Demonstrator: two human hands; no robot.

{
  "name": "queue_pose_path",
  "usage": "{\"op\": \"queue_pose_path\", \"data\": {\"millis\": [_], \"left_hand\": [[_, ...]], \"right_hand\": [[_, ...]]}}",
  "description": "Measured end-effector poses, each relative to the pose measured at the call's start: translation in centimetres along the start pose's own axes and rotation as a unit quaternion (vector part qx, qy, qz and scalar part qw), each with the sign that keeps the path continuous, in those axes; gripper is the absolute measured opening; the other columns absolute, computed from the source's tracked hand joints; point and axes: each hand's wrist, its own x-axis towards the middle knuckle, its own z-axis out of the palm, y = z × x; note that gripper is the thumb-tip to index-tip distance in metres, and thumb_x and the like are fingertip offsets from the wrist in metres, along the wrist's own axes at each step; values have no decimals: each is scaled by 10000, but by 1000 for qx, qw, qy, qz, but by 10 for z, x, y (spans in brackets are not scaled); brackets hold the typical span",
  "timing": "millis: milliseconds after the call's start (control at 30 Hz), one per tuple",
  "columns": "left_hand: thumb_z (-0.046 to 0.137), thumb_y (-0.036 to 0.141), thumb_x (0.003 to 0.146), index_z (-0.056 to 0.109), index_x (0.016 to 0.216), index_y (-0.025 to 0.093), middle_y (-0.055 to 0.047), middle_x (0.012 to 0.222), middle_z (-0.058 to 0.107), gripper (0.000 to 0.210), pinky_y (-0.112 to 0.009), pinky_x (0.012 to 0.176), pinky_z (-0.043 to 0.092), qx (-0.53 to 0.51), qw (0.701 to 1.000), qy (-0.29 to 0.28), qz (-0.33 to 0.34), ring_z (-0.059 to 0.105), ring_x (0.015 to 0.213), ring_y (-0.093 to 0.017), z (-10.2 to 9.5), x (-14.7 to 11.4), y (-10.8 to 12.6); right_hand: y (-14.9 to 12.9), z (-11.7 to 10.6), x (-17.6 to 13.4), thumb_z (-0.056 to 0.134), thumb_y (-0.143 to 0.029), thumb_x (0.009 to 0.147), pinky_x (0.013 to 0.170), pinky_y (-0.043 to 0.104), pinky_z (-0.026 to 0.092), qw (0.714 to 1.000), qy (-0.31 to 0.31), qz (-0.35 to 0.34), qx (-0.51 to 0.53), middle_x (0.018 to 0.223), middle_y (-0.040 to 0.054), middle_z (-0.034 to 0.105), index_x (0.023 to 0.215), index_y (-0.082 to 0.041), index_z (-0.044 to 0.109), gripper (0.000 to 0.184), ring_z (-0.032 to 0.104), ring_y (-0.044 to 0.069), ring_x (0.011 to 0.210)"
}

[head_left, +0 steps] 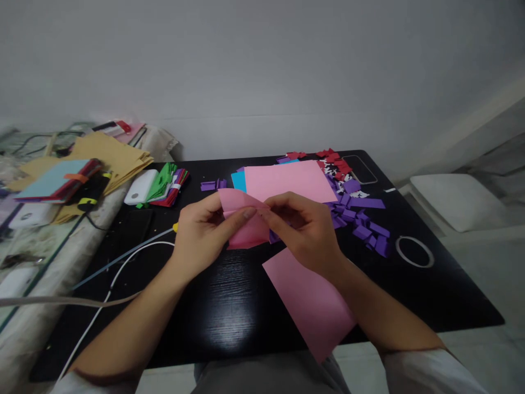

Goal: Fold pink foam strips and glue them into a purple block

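Both hands hold one folded sheet of pink paper (246,234) a little above the black table. At its left side my left hand (205,227) is closed, thumb laid along the front of the paper. My right hand (305,227) pinches the sheet's right edge between thumb and fingertips. A crease runs across the paper near the thumbs. Under my right wrist lies another pink sheet (311,301), reaching past the table's front edge. Behind the hands, a larger pink sheet (287,180) rests on blue paper (238,179).
Purple paper pieces (365,219) and red scraps (336,164) lie at the right, near a clear ring (414,251). Folded coloured papers (168,183) sit at left beside a white device (141,187). A white cable (123,268) crosses the table's left side.
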Motion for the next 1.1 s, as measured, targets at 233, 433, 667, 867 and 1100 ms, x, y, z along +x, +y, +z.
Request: {"op": "queue_pose_path", "data": {"millis": [233,433,667,867,1100], "left_hand": [[843,251,856,840,952,211,-15,847,825,104,-215,607,581,-21,1000,-15,4,730,693,-137,2,2,3],[816,274,887,836,1020,206,-35,912,831,151,-249,658,600,-31,999,-28,2,750,762,-167,3,1,1],[797,320,909,812,980,222,-17,853,789,121,-262,656,580,-12,999,-29,10,700,716,-148,-2,1,-4],[790,323,912,763,858,223,5,741,713,117,-259,629,533,-10,1000,-13,10,625,645,-125,-6,3,-3],[778,342,923,761,861,196,-4,741,712,160,-239,606,513,-3,999,-41,13,611,640,-118,-4,3,0]], "right_hand": [[3,-2,1,801,-225,921,763,256,602,1000,4,-18,-12,880,-13,774,937,-235,778,30,730,129,824],[2,-2,1,831,-220,885,746,254,596,1000,5,-6,2,863,-16,759,933,-219,762,84,720,129,801],[0,-4,2,830,-267,896,748,279,591,1000,8,-6,-20,864,-10,754,916,-234,768,73,711,145,809],[1,-6,4,852,-291,874,743,277,590,1000,18,5,-3,860,-6,743,910,-226,764,116,700,148,807],[3,-4,3,852,-356,875,673,270,531,1000,1,13,-8,799,-12,709,871,-216,770,163,641,135,738]]}}
